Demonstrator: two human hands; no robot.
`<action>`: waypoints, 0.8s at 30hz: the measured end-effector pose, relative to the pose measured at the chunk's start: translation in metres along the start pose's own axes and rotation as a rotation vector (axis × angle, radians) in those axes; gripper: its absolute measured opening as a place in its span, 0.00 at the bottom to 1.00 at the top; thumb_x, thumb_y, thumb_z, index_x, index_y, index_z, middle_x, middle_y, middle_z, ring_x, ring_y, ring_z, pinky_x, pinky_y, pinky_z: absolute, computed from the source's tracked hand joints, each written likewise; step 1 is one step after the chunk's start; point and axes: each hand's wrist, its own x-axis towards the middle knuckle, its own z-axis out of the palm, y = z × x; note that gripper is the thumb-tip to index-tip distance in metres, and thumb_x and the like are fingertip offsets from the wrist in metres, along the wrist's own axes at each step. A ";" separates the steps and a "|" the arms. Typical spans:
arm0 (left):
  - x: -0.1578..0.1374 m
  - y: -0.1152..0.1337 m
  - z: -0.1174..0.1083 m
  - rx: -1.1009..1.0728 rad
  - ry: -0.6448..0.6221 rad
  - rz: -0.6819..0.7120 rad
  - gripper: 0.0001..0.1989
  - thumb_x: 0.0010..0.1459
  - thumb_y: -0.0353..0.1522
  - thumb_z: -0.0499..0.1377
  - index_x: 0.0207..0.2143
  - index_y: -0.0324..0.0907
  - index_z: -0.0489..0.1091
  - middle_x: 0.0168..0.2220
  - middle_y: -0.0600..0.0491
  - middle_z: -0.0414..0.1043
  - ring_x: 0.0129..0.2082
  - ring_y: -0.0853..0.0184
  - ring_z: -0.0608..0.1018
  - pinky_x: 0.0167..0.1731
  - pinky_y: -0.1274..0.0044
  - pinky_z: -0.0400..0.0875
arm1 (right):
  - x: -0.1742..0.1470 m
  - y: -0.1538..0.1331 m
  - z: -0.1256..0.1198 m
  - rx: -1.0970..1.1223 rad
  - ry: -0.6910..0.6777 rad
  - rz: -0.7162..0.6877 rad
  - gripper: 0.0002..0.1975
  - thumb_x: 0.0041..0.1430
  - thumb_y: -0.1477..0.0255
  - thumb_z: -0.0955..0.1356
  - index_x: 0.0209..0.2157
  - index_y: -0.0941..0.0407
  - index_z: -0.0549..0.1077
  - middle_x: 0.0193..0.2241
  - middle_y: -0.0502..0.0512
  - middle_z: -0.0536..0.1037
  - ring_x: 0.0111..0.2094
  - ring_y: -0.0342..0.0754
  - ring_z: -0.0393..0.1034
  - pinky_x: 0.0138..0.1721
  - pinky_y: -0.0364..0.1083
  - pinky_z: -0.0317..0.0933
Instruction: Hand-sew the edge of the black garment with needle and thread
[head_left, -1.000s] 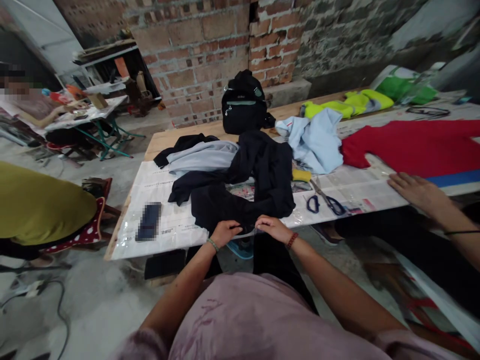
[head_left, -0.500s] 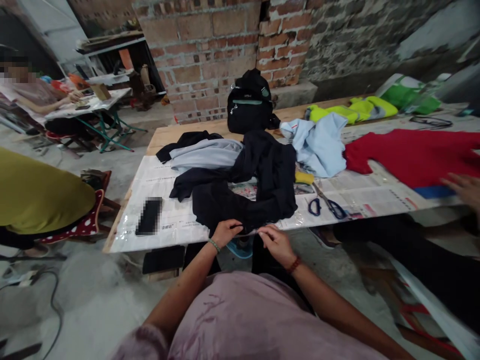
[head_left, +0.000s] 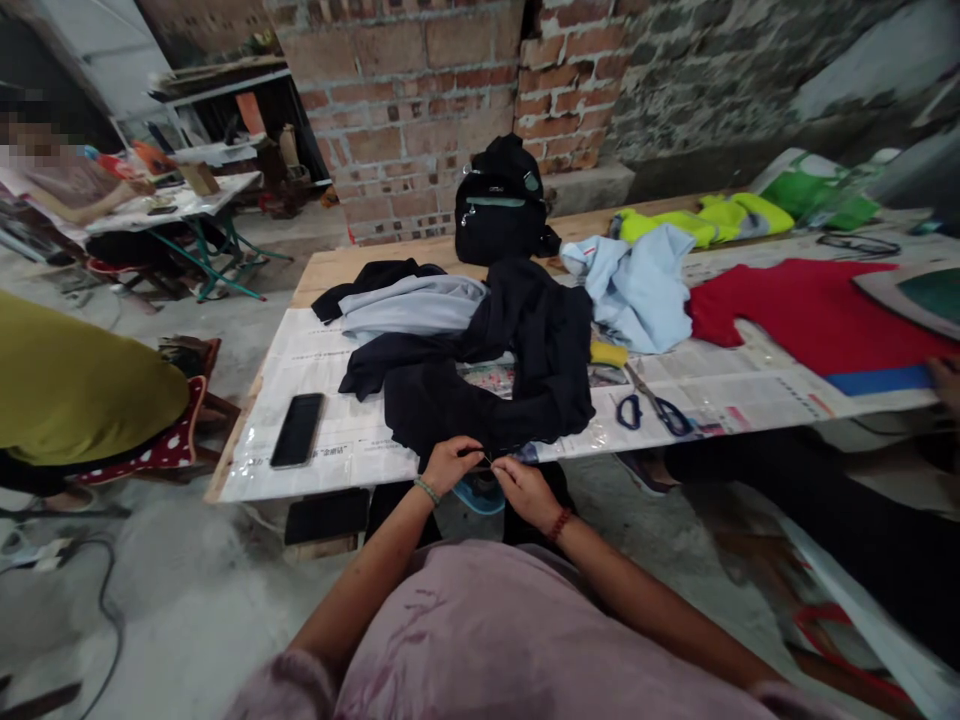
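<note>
A black garment (head_left: 536, 350) lies bunched on the newspaper-covered table, its near edge reaching the front. My left hand (head_left: 450, 465), with a green bead bracelet, pinches that near edge between thumb and fingers. Close beside it, my right hand (head_left: 526, 494), wearing a red-brown bracelet, is closed in a pinch. A thin needle-like sliver (head_left: 490, 460) shows at the right fingertips, too small to make out for certain. To the right of the garment lie scissors (head_left: 654, 402) with dark blue handles and a yellow object (head_left: 609, 354).
On the left rests a phone (head_left: 297, 430). A grey cloth (head_left: 416, 305), black backpack (head_left: 501, 205), light blue cloth (head_left: 641, 285), yellow-green garment (head_left: 705, 222) and red garment (head_left: 802, 310) occupy the table (head_left: 259, 400). Another person's hand (head_left: 946, 385) is at the right edge. Other people sit leftward.
My right hand has moved left, close to my left hand, which stays on the black garment. At far right, the other person's hand shifted and a grey-and-green item appeared over the red garment.
</note>
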 end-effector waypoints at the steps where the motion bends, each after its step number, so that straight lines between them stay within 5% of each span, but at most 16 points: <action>1: 0.000 0.001 -0.001 0.004 0.003 -0.002 0.08 0.47 0.32 0.58 0.31 0.39 0.73 0.31 0.54 0.74 0.32 0.70 0.74 0.35 0.80 0.67 | 0.000 0.000 0.001 -0.009 -0.006 -0.006 0.11 0.57 0.69 0.58 0.31 0.56 0.69 0.23 0.51 0.71 0.25 0.43 0.65 0.28 0.41 0.57; 24: -0.002 -0.001 -0.003 -0.006 0.040 0.038 0.06 0.47 0.31 0.58 0.29 0.39 0.71 0.29 0.55 0.72 0.31 0.71 0.73 0.34 0.80 0.66 | -0.002 -0.004 0.004 0.009 0.008 0.012 0.11 0.56 0.69 0.58 0.29 0.56 0.69 0.22 0.51 0.72 0.24 0.42 0.64 0.26 0.40 0.56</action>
